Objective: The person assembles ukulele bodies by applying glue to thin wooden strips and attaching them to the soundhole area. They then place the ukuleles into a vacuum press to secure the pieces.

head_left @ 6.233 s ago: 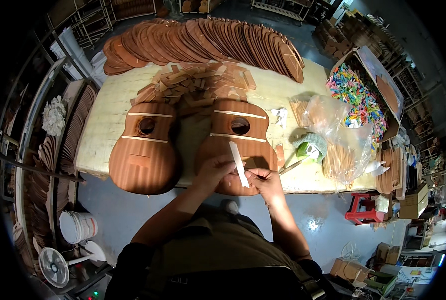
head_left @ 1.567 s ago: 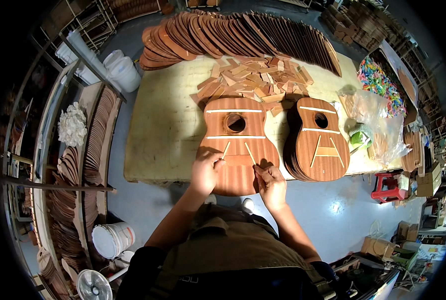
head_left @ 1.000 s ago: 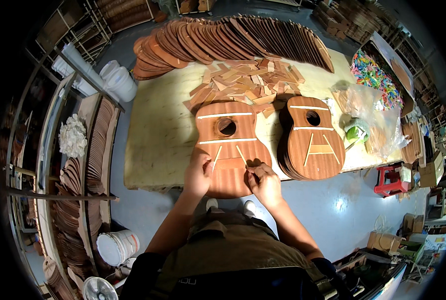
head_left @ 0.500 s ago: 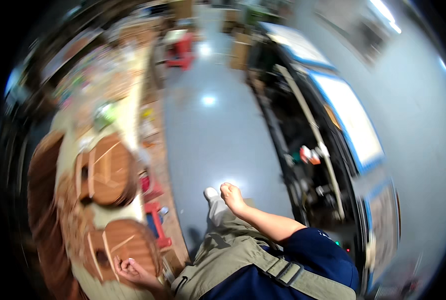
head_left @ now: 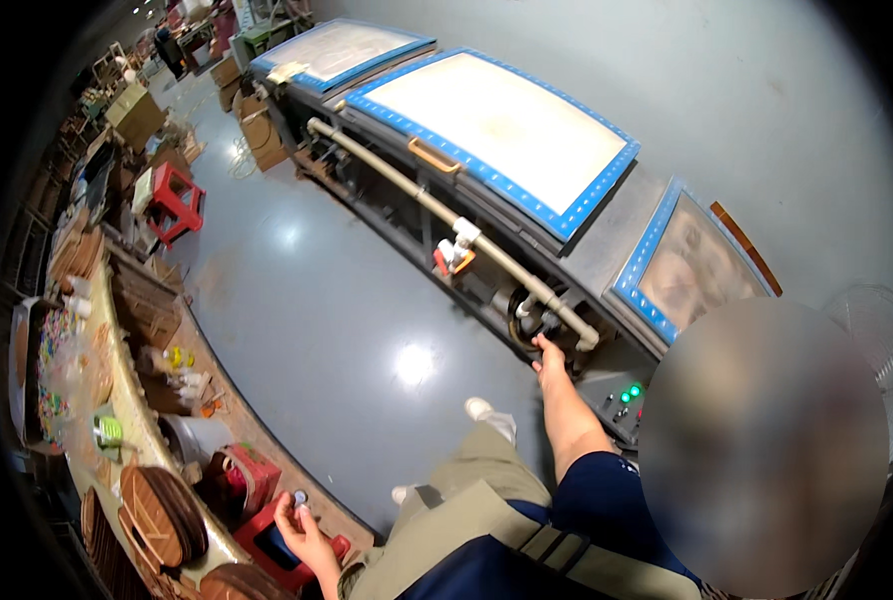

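Observation:
My right hand (head_left: 549,357) reaches forward over the floor, fingers loosely extended and holding nothing I can see. It appears close to the elbow end of a beige pipe (head_left: 487,248) along the machine's front; contact cannot be made out. Low on the left, my left hand (head_left: 305,528) hangs with fingers slightly curled and apart, in front of a red stool (head_left: 272,548) by the bench. Left of that hand, brown wooden guitar plates (head_left: 157,512) lie stacked on the pale bench top (head_left: 139,385).
The long machine carries blue-framed panels (head_left: 497,130), with a control box (head_left: 617,408) showing green lights near my right arm. Another red stool (head_left: 176,203) and cardboard boxes (head_left: 260,133) stand farther off. Grey floor (head_left: 317,330) runs between bench and machine. A blurred patch hides the lower right.
My view has swung right toward the machine, sliding the bench left. My right hand has stretched out toward the pipe's end. My left hand no longer appears over the guitar plates.

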{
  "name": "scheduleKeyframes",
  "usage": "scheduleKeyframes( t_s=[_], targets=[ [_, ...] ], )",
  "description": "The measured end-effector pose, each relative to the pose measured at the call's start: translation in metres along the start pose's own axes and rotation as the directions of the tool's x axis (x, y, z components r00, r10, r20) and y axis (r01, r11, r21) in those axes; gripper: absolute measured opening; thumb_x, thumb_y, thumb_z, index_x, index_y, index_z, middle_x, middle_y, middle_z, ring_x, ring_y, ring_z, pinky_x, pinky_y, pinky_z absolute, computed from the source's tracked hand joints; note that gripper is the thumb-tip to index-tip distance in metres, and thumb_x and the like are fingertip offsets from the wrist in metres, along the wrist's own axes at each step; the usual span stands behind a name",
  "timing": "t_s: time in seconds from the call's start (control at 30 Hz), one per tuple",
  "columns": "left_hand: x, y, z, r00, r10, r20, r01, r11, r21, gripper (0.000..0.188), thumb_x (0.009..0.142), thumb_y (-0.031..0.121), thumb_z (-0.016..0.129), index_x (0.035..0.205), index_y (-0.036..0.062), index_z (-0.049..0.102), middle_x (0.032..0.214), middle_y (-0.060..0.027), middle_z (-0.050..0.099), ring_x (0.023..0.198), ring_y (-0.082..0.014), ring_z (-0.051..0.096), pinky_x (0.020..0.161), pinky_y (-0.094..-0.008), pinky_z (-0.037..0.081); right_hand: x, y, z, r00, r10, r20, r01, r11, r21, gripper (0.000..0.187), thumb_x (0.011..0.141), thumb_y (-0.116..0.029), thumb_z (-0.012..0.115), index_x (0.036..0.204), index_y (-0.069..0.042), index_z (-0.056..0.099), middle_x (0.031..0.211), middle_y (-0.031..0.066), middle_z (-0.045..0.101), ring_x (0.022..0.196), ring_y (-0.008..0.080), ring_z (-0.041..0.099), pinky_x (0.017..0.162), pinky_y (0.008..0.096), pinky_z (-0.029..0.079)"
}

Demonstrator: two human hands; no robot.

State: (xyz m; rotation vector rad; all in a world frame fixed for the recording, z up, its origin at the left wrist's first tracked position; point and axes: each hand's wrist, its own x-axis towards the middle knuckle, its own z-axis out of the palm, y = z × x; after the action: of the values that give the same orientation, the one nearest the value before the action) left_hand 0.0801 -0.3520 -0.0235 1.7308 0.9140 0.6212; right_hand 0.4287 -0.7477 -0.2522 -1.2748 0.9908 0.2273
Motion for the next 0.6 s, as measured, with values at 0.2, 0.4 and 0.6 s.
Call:
scheduleKeyframes(
  t_s=[0.2, 0.4, 0.6],
  targets=[
    [-0.018, 0.025, 0.127, 0.962, -0.262, 0.079, 0.272, 0.948, -0.164, 0.028, 0.090, 0.005, 0.057, 0.117, 0.0056, 0.056, 0.105, -0.0025, 0.060, 0.081, -0.0099, 0.057, 0.062, -0.0233, 0.048, 0.068, 0.007, -0.020, 0.913, 0.054, 0.405, -0.188, 0.935, 0.299, 0.035, 0.087, -0.040, 0.067, 0.094, -0.005, 0.063, 0.098, 0.0096, 0.065, 0.096, 0.0257, 0.061, 0.086, 0.0421, 0.051],
    [-0.019, 0.073, 0.198, 0.947, -0.212, 0.242, 0.251, 0.958, -0.142, 0.032, 0.088, 0.005, 0.059, 0.120, 0.0039, 0.055, 0.115, -0.0073, 0.058, 0.089, -0.0124, 0.058, 0.071, -0.0274, 0.053, 0.054, 0.001, -0.121, 0.900, 0.324, 0.293, -0.282, 0.943, -0.176, 0.019, 0.085, -0.019, 0.068, 0.091, -0.005, 0.056, 0.080, 0.0146, 0.062, 0.063, 0.0278, 0.064, 0.057, 0.0435, 0.056],
    [-0.035, 0.079, 0.229, 0.905, -0.218, 0.367, 0.285, 0.948, -0.139, 0.030, 0.089, 0.007, 0.060, 0.118, 0.0045, 0.057, 0.115, -0.0054, 0.058, 0.092, -0.0131, 0.057, 0.075, -0.0292, 0.053, 0.049, 0.004, -0.301, 0.949, 0.204, -0.240, -0.218, 0.976, -0.030, 0.025, 0.079, -0.039, 0.069, 0.087, -0.019, 0.056, 0.068, -0.0054, 0.039, 0.052, 0.0130, 0.034, 0.043, 0.0306, 0.027]
  ],
)
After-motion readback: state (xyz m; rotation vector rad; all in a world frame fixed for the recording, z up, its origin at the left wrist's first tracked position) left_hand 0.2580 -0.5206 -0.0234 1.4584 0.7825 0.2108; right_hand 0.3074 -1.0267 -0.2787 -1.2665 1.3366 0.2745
